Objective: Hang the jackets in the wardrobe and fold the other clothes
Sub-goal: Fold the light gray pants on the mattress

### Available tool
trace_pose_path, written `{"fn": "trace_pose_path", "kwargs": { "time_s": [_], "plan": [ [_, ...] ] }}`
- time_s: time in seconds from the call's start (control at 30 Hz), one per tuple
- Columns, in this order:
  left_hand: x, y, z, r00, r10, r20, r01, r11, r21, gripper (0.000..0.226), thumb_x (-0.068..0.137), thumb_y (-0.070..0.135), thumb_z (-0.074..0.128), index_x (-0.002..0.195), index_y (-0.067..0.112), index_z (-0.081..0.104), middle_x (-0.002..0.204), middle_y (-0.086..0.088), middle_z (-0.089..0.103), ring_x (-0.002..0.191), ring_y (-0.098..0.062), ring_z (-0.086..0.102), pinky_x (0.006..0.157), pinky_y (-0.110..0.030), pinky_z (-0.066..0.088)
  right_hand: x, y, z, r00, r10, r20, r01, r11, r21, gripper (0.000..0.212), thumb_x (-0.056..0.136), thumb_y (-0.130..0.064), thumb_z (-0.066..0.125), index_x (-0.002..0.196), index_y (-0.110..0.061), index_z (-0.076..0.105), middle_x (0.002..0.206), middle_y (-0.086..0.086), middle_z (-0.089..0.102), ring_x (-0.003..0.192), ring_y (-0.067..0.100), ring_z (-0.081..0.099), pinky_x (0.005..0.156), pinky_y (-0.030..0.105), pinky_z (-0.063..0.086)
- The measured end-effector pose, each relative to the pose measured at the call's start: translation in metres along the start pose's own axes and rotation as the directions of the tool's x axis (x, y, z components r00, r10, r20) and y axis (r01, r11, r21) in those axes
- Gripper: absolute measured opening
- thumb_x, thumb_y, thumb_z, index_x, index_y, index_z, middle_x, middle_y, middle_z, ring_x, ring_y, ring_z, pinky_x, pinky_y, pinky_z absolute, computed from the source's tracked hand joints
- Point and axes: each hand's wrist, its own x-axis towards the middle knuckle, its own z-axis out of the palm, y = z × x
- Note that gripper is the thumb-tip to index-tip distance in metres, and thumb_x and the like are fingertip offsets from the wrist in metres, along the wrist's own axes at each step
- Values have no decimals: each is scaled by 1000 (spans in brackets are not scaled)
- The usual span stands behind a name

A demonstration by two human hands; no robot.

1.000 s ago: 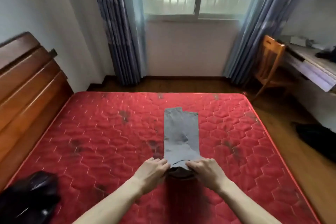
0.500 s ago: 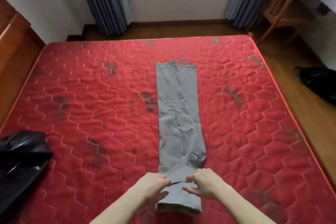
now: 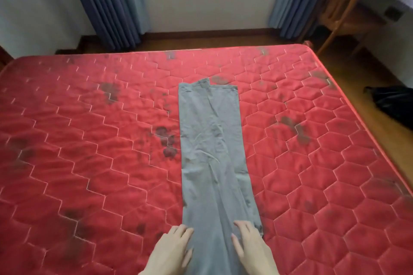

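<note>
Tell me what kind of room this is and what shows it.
Most likely a bedroom in a home. A bare red quilted mattress fills most of the view, with grey trousers laid flat on it. Blue curtains hang to the wooden floor, and a wooden chair stands in the far corner.

Bed: a red quilted mattress (image 3: pixel 89 163) with a hexagon stitch pattern and red piping along its edges, bare of sheets. Dark stains are scattered over the surface, the heaviest just left of centre and toward the right side.

Lying on the mattress: one pair of grey trousers (image 3: pixel 210 140), laid flat and lengthwise near the middle, legs folded one over the other into a long narrow strip, creased. The waistband end lies toward the far edge.

At the near end, the left hand (image 3: pixel 172 250) rests flat at the strip's left edge, and the right hand (image 3: pixel 252 248) rests flat on the cloth toward its right edge.

Floor: brown wood (image 3: pixel 368 87) around the bed; a dark bundle (image 3: pixel 395 105) lies on it to the right.
</note>
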Motion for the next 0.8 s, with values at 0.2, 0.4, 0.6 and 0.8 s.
{"fn": "trace_pose_path", "kwargs": {
  "time_s": [0.2, 0.4, 0.6, 0.8],
  "plan": [
    [74, -41, 21, 982, -189, -18, 190, 980, 58, 57, 75, 49, 45, 124, 21, 53, 112, 0, 73, 100, -19, 73, 57, -31, 60, 81, 14, 16, 975, 123, -186, -112, 991, 71, 49, 88, -32, 73, 134, -18, 64, 133, 2, 62, 107, 26, 69, 75, 42, 60],
    [159, -62, -11, 946, -320, -51, 323, 942, 94, 70, 84, 45, 77, 145, 16, 57, 146, -10, 60, 132, -33, 59, 90, -48, 59, 177, 1, -6, 982, 103, -160, -86, 990, 109, 57, 100, -30, 61, 152, -14, 43, 149, 5, 47, 133, 29, 49, 106, 44, 43],
    [232, -84, -41, 943, -333, -10, 331, 932, 147, 68, 108, 52, 28, 165, 27, 1, 174, -3, -2, 160, -31, 3, 125, -53, 16, 261, -15, -9, 976, 196, -98, -185, 977, 109, 75, 100, -43, 58, 160, -14, 25, 157, 7, 33, 143, 31, 34, 117, 41, 26],
    [268, -116, -57, 967, -229, 109, 198, 949, 244, 78, 101, 70, 26, 159, 45, -18, 170, 3, -25, 157, -38, -20, 123, -66, 8, 344, -44, -28, 942, 335, 7, -331, 927, 178, 88, 92, -65, 56, 161, -26, 17, 159, 10, 24, 149, 34, 22, 118, 53, 24]
  ]
}}
